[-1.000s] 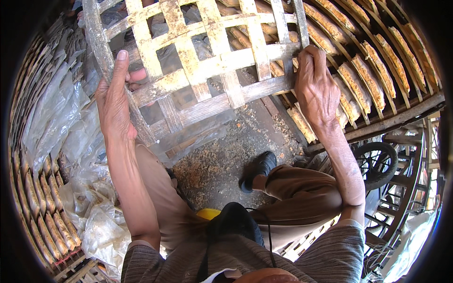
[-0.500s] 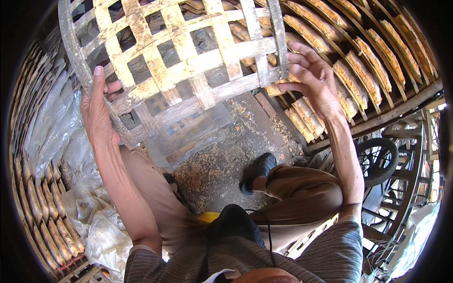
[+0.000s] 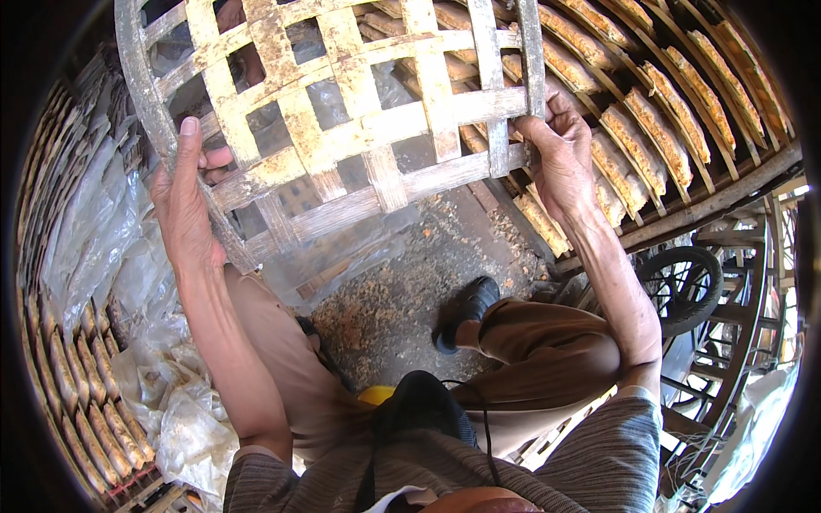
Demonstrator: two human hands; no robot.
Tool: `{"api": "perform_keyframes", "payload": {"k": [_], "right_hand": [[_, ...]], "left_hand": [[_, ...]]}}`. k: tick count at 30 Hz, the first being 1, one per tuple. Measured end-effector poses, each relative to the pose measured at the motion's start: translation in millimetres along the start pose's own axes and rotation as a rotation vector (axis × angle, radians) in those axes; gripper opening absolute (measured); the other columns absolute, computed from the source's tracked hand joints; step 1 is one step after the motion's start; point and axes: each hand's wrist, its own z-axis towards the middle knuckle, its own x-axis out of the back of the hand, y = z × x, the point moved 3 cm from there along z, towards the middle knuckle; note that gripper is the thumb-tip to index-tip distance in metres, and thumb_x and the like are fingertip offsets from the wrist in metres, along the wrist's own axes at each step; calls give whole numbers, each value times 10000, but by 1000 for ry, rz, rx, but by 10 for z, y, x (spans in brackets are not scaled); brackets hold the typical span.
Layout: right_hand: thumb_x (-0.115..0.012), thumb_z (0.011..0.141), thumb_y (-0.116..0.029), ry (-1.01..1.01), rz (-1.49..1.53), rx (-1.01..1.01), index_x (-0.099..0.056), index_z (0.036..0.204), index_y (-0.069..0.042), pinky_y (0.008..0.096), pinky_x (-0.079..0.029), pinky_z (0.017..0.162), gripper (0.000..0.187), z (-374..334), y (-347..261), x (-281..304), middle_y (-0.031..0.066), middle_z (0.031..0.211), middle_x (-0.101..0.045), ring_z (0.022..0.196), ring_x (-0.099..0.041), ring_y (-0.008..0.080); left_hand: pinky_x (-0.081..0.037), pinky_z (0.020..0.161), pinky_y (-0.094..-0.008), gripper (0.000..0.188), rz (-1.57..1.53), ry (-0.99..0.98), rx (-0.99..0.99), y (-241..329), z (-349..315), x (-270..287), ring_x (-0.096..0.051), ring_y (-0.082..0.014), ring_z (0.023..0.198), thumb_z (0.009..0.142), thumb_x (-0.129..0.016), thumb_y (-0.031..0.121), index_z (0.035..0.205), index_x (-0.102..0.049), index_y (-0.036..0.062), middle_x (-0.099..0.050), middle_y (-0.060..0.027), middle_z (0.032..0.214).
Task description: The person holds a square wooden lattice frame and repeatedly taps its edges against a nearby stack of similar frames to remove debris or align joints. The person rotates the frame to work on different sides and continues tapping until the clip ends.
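A worn, woven bamboo tray (image 3: 355, 81) with wide square gaps is held tilted in front of me, its far part cut off by the upper edge. My left hand (image 3: 181, 209) grips the near left corner, thumb up along the frame and fingers curled through behind the slats. At the right side rail, my right hand (image 3: 560, 158) is closed with the thumb on the near side. Clear plastic sheeting and dim skin-coloured shapes show through the gaps; I cannot tell what the shapes are.
Slatted racks of thick, orange-crusted slabs (image 3: 646, 158) fill the right. More slabs (image 3: 85, 436) and crumpled clear plastic (image 3: 184, 419) lie at the left. A black spoked wheel (image 3: 688, 291) stands at the right. Crumbs cover the floor (image 3: 385, 316) near my black shoe (image 3: 470, 312).
The tray has shifted slightly to the right. My right hand, spread at its edge before, has closed on the side rail. The left hand has kept its hold.
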Motion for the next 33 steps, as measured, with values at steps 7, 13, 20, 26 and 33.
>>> {"api": "perform_keyframes", "payload": {"k": [7,13,20,26,33], "right_hand": [[-754,873,2,-348,-230,-218,-542,1442,65,395,-564,1016,610,90,125,156,177,1184,-755,1093,-722,227],[-721,914,-9,-490,297,-263,-504,1490,70,382,-579,1066,621,14,23,172,216,1362,-676,1207,-700,256],[-618,901,64,-525,-271,-182,-401,1592,32,396,-684,875,725,4,-17,191,175,1443,-636,1231,-681,277],[-744,845,38,-354,-762,490,-415,1618,-133,449,-665,957,857,-124,-86,134,245,1583,-495,1348,-616,390],[-743,904,-21,-136,-1271,918,-734,1354,-174,366,-672,667,475,-174,-92,156,179,1537,-584,962,-796,265]], "left_hand": [[-598,592,-302,415,43,33,-58,20,12,18,-670,-137,643,946,-826,454,944,-684,64,-717,-101,795],[-590,631,-311,428,71,17,-65,47,-24,34,-676,-163,690,965,-806,453,824,-611,99,-699,-114,828],[-601,631,-312,426,82,39,-47,39,11,76,-686,-162,695,966,-802,455,844,-634,84,-708,-113,821],[-609,626,-321,426,74,57,-65,30,13,41,-705,-179,719,973,-791,457,834,-601,102,-711,-140,906],[-613,559,-325,427,15,34,27,20,-5,-15,-719,-175,765,970,-784,488,867,-573,132,-704,-149,979]]}}
